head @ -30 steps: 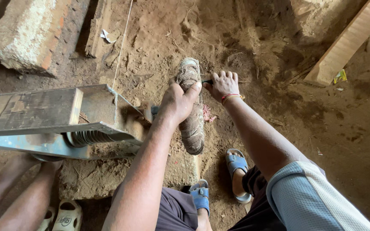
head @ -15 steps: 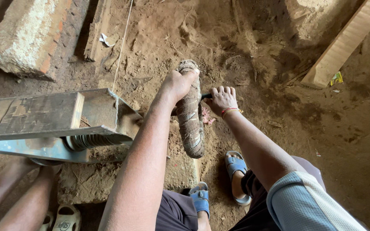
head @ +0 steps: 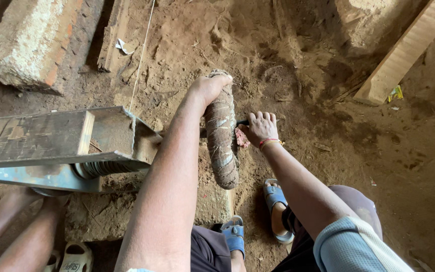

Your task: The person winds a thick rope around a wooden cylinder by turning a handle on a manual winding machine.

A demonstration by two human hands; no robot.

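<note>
Item: mud-caked wrapped handle [head: 221, 136], upright, left hand [head: 208, 88] fingers curled over its top; right hand [head: 260, 128] fingers closed round dark lever beside it; step judged mid-stroke

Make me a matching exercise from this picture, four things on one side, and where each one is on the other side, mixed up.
Things:
1. mud-caked roll
2. brick block
3. wooden plank
4. blue sandal

Places:
A. leaning at the top right
B. on the foot beside the right forearm
C. lying at the top left
D. under the left hand, upright in the middle

Pairs: 1-D, 2-C, 3-A, 4-B

The right hand holds a dark thin tool beside the roll.
</note>
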